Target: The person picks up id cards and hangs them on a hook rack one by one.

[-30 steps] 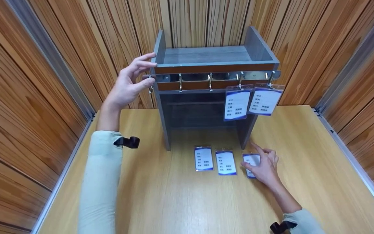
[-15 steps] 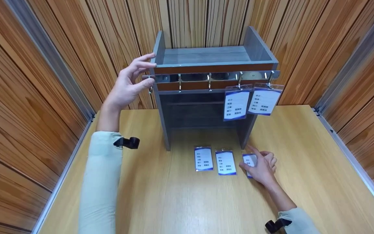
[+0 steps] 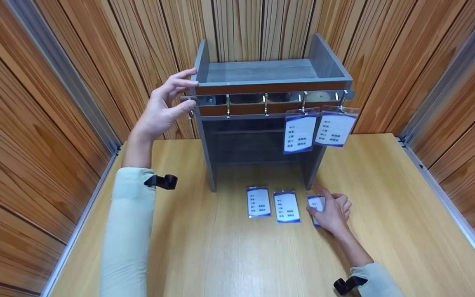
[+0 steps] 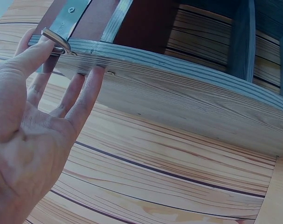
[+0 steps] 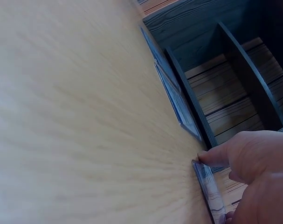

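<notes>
My left hand [image 3: 159, 101] holds the left front edge of a grey shelf [image 3: 262, 72]. In the left wrist view its thumb lies by a metal hook [image 4: 56, 39], with the other fingertips against the side panel. On the table, my right hand [image 3: 334, 210] grips a name badge [image 3: 316, 203] by its opposite edges and covers part of it. The right wrist view shows the thumb at a corner of this clear badge holder [image 5: 209, 189]. Left of it two more badges, one [image 3: 286, 206] and another [image 3: 258, 201], lie flat side by side.
A metal hook rail [image 3: 245, 99] runs across the shelf front. From its two right hooks hang one badge [image 3: 300, 132] and another badge [image 3: 335, 128]. The wooden table [image 3: 237, 255] is enclosed by slatted walls [image 3: 237, 24] behind and at both sides.
My right hand has moved slightly left and closed its fingers more around the third badge, covering more of it. My left hand stays at the shelf edge.
</notes>
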